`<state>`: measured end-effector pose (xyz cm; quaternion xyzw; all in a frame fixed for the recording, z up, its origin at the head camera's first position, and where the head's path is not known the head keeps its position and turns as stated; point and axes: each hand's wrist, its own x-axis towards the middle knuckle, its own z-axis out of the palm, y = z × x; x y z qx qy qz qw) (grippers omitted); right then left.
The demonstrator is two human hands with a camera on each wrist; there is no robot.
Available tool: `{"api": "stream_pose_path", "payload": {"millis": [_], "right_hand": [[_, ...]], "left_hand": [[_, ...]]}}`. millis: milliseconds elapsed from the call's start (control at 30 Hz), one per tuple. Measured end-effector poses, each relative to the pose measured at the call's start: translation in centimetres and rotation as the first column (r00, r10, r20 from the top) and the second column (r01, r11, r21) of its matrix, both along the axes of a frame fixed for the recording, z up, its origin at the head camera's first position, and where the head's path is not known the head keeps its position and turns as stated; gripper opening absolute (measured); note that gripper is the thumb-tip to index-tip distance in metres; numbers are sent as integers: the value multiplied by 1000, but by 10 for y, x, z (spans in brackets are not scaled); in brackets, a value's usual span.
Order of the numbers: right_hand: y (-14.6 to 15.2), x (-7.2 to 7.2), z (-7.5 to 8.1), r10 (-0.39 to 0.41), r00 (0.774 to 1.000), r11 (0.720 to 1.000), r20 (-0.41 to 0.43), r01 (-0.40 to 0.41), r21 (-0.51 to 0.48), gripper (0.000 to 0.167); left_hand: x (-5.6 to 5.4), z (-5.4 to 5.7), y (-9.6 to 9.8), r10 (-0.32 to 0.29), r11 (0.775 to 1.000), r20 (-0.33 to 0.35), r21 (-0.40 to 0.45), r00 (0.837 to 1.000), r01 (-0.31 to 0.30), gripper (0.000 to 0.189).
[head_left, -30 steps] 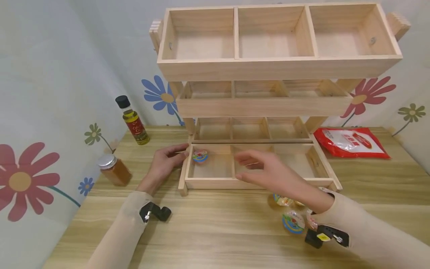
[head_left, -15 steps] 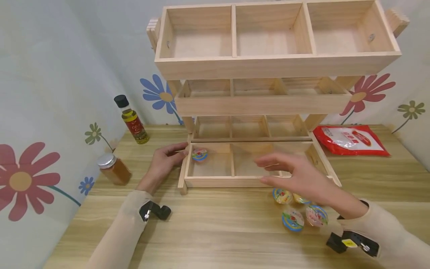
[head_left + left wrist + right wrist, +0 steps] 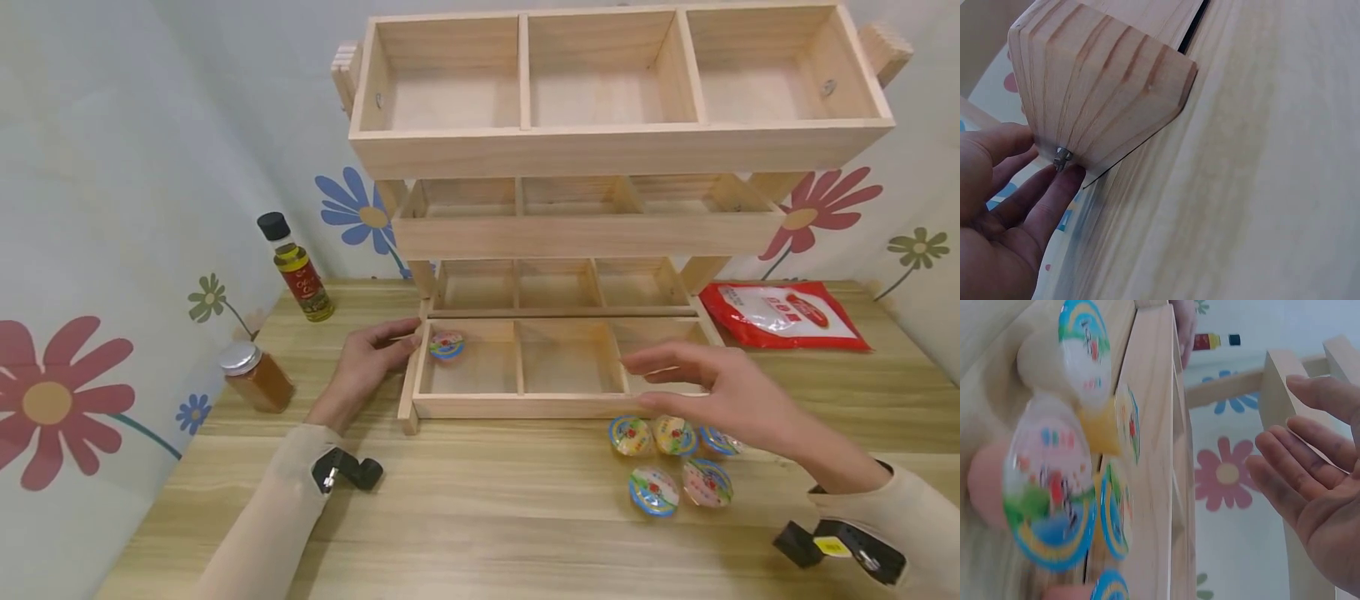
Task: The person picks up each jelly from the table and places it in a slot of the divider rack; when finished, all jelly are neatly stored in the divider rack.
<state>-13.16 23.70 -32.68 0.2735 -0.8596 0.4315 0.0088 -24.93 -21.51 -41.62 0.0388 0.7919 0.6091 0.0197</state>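
My left hand rests its fingertips against the left end of the wooden rack. Up close in the left wrist view, the fingers touch the wood beside a metal bolt. In the bottom tier's left compartment sits one small jelly cup with a printed lid. My right hand hovers over the front of the right compartment, holding nothing, thumb and fingers spread apart. Below it on the table lie several more jelly cups, one partly hidden by that hand. The right wrist view shows their lids close up.
The rack's upper tiers overhang the bottom one. An olive oil bottle and a lidded jar of brown powder stand to the left. A red and white packet lies at the right, by the flowered backdrop.
My right hand has moved right, from over the middle compartment to the right one, uncovering more jelly cups on the table. The left hand has stayed at the rack's end.
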Motion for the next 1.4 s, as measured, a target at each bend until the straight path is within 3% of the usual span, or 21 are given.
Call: {"api": "stream_pose_path", "payload": {"millis": [567,900,1233,1400], "right_hand": [[61,9,-11,-112,994,991,16,111,68,40],[83,3,-26,-54,998,998,-25,55,32,39],[93,6,-34,-105,994,993,-1,105,55,31],[98,7,-39,-140,988,988,68,135,75,26]], "left_hand": [[0,-1,2,-4,1000,-6,26,1000,4,41],[1,-2,1,-3,1000,-2,29,1000,3,41],[2,0,1,7,1000,-2,-1,1000,-7,42],[2,-1,0,10,1000,-1,13,1000,-10,41]]}}
